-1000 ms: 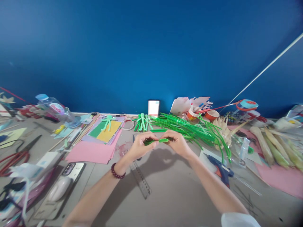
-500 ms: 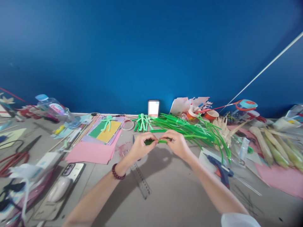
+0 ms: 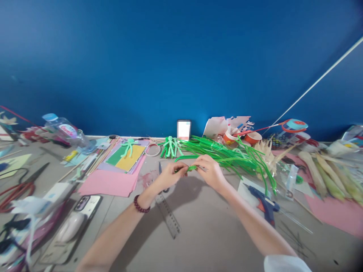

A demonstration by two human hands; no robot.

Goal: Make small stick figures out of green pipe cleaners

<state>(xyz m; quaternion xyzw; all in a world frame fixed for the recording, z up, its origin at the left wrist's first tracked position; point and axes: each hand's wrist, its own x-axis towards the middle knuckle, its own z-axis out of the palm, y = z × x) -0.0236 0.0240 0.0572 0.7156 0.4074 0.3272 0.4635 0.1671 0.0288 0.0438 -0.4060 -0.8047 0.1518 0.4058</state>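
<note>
My left hand (image 3: 169,176) and my right hand (image 3: 209,171) meet above the middle of the table, both pinching one short green pipe cleaner (image 3: 191,168) between their fingertips. A dark red bead bracelet (image 3: 141,204) circles my left wrist. Just behind my hands lies a spread of long green pipe cleaners (image 3: 227,155). Two small green pipe-cleaner figures, one (image 3: 170,146) near the wall and one (image 3: 128,146) on coloured paper, lie further back. A clear ruler (image 3: 168,214) lies on the table under my left forearm.
A blue glue gun (image 3: 264,203) lies to the right. Pink paper sheets (image 3: 113,180), scissors (image 3: 21,185), a phone (image 3: 85,202) and a plastic bottle (image 3: 64,129) crowd the left side. Paper cups (image 3: 241,136) and dried husks (image 3: 326,170) sit at the right. A blue wall rises behind.
My hands have shifted slightly away from me and closer together on the green pipe cleaner, so less of it shows between my fingers. Nothing else on the table has moved.
</note>
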